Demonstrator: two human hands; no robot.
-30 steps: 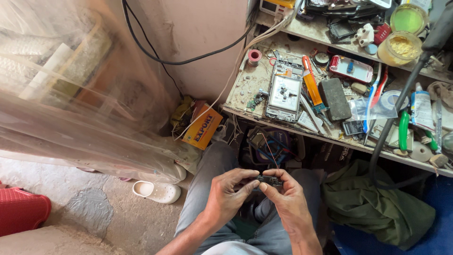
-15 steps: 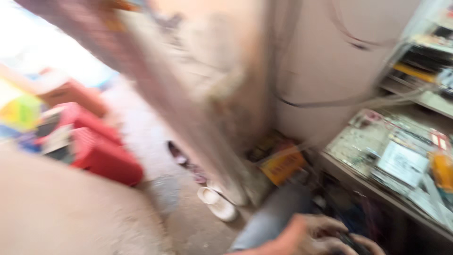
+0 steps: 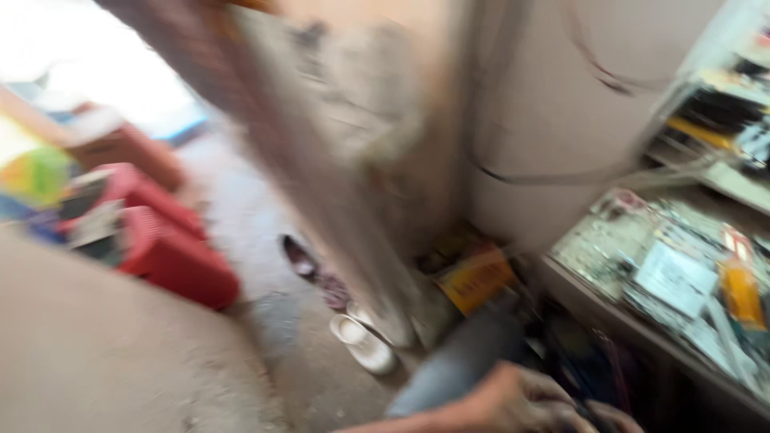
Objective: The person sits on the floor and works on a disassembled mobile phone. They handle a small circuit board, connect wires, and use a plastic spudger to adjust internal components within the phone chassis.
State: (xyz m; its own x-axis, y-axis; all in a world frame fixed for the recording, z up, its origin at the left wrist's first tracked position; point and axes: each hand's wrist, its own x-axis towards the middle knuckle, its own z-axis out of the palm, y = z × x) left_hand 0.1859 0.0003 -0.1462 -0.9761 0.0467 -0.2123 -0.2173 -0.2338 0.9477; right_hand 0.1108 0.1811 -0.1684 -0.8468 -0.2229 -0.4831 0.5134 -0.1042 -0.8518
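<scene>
While the view is smeared by motion, both hands sit at the bottom edge over the lap.
Left hand (image 3: 513, 397) curled, knuckles up; right hand (image 3: 613, 417) just beside it, mostly cut off. Small dark object (image 3: 589, 413) lies between them; cannot tell whether either hand is pinching it or how the fingers stand. Above-right of the hands: cluttered desk (image 3: 593, 301) with a flat pale device (image 3: 674, 277) and an orange tool (image 3: 742, 293). Up-left of them: white sandal (image 3: 365, 343) on the floor (image 3: 233, 240), red crate (image 3: 172, 256) beyond, yellow box (image 3: 477, 277) against the wall.
</scene>
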